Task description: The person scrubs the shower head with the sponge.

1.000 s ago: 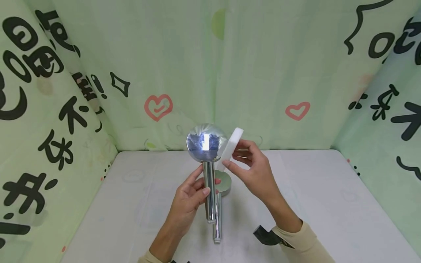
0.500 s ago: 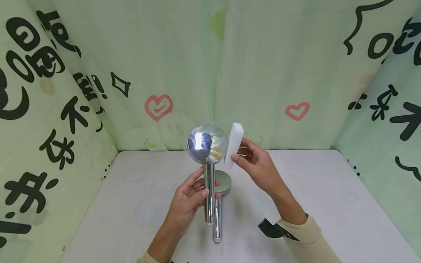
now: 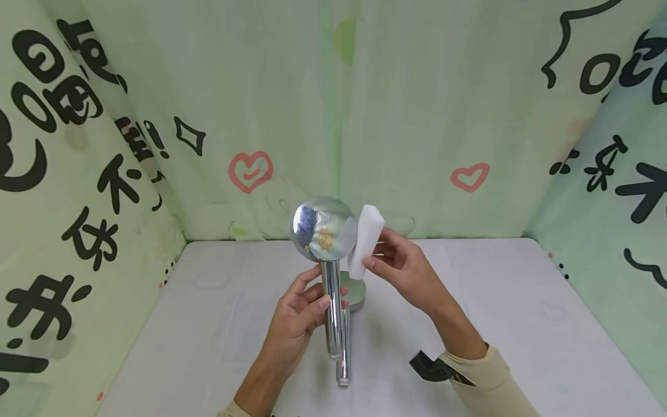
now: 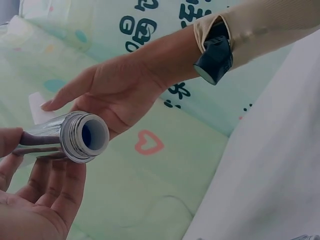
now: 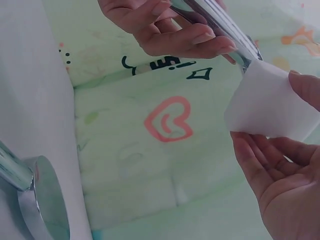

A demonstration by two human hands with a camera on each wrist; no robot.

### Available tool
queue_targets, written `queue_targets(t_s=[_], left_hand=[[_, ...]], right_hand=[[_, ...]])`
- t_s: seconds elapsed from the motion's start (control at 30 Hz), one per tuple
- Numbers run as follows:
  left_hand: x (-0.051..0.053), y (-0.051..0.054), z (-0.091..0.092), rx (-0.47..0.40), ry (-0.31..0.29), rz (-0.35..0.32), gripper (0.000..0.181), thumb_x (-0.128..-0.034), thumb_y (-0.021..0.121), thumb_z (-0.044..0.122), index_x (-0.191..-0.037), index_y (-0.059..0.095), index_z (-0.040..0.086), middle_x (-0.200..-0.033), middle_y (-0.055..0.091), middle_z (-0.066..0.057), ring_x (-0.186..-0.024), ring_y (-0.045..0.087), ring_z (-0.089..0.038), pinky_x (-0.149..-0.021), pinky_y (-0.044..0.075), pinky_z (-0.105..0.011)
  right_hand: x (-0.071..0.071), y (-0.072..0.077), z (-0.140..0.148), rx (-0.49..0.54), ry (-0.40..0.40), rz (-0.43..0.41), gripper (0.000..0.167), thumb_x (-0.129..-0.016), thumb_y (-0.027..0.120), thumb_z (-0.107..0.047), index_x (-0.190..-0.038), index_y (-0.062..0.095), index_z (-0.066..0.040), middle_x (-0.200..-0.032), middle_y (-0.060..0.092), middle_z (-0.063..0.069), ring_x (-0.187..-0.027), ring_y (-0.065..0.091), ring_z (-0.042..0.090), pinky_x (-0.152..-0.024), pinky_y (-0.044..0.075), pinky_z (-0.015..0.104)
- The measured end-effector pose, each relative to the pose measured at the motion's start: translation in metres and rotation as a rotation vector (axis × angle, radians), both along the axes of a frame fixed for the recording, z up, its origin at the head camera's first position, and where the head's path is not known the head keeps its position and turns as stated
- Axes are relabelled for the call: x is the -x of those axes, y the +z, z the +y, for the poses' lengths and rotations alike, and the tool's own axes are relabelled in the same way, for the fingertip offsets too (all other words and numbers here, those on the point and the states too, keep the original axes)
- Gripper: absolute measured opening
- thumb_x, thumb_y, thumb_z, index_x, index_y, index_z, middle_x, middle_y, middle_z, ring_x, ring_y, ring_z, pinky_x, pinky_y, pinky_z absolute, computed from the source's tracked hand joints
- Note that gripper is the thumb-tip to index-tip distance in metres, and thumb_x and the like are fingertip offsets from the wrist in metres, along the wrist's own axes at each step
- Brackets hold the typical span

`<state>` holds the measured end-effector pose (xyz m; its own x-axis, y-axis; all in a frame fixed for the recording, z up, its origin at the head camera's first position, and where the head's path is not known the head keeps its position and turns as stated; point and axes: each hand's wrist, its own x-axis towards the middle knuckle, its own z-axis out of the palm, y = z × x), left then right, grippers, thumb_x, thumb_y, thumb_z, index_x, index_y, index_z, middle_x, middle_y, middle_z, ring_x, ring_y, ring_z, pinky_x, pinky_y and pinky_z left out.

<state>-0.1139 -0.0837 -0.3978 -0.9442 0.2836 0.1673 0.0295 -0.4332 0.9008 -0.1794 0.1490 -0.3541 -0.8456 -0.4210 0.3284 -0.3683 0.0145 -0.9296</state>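
— What's that shiny thing in the middle?

— A chrome shower head (image 3: 324,229), held upright above the table, about midway between its left and right edges. The round face is like a mirror, with a small yellow patch showing in it.

— And the hands?

— The left hand (image 3: 297,313) has its fingers clamped on the handle (image 3: 331,307), thumb in front. From the left wrist you see the handle's open, threaded end (image 4: 82,135).

— The other one?

— The right hand (image 3: 409,272) pinches a white sponge (image 3: 366,240) between thumb and fingers. The sponge stands tilted right by the rim; whether it touches, I can't tell from here.

— Something's lying underneath, too.

— A second shower head (image 3: 354,294), down on the table (image 3: 469,284), its disc towards the far edge and its handle towards the near one. The left hand partly hides it.

— And around all that?

— Beige sleeves (image 3: 495,382), a black device (image 3: 432,366) at the right cuff. Past the table's far edge hangs a pale green curtain (image 3: 396,116) with a red heart (image 3: 470,177) on either side and black lettering (image 3: 117,182) on the sides.
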Motion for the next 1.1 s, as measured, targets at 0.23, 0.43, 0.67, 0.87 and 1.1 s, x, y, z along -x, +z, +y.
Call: queue_targets(t_s=[0.23,0.43,0.67,0.87,1.1], left_hand=[[0.000,0.003,0.000,-0.024,0.026,0.024,0.049,-0.1002,0.055,-0.001,-0.147,0.046,0.008,-0.115,0.069,-0.008,-0.095,0.072,-0.022,-0.079,0.059,-0.030],[-0.001,0.005,-0.001,-0.025,0.034,0.035,0.048,-0.0998,0.056,-0.001,-0.145,0.047,0.010,-0.114,0.068,-0.008,-0.097,0.071,-0.023,-0.080,0.058,-0.031],[-0.004,0.004,0.001,-0.041,0.011,0.059,0.046,-0.0973,0.058,-0.004,-0.140,0.051,0.012,-0.118,0.070,-0.007,-0.104,0.070,-0.021,-0.081,0.057,-0.031],[-0.005,0.001,0.000,-0.042,-0.017,0.123,0.047,-0.0961,0.058,-0.006,-0.138,0.053,0.013,-0.117,0.071,-0.006,-0.104,0.070,-0.019,-0.078,0.056,-0.028],[-0.005,-0.002,0.000,-0.069,-0.049,0.183,0.046,-0.0954,0.058,-0.008,-0.138,0.053,0.008,-0.115,0.072,-0.006,-0.097,0.069,-0.014,-0.073,0.056,-0.024]], right_hand=[[-0.003,-0.006,-0.005,0.035,0.077,-0.023,0.057,-0.097,0.067,-0.006,-0.149,0.043,-0.005,-0.135,0.056,0.015,-0.119,0.063,0.025,-0.099,0.054,0.032],[-0.001,-0.010,-0.007,0.060,0.087,-0.003,0.057,-0.098,0.065,-0.005,-0.150,0.042,-0.004,-0.135,0.055,0.016,-0.121,0.061,0.025,-0.102,0.052,0.031],[0.000,-0.008,-0.007,0.047,0.101,0.008,0.053,-0.103,0.057,-0.009,-0.153,0.038,-0.007,-0.138,0.052,0.013,-0.125,0.057,0.027,-0.103,0.051,0.031],[0.002,-0.006,-0.002,0.014,0.077,0.023,0.053,-0.105,0.052,-0.011,-0.155,0.036,-0.007,-0.144,0.050,0.010,-0.131,0.052,0.029,-0.106,0.048,0.030],[0.008,-0.004,0.002,0.056,0.076,0.025,0.052,-0.105,0.051,-0.010,-0.154,0.035,-0.002,-0.139,0.052,0.011,-0.123,0.053,0.026,-0.103,0.050,0.029]])
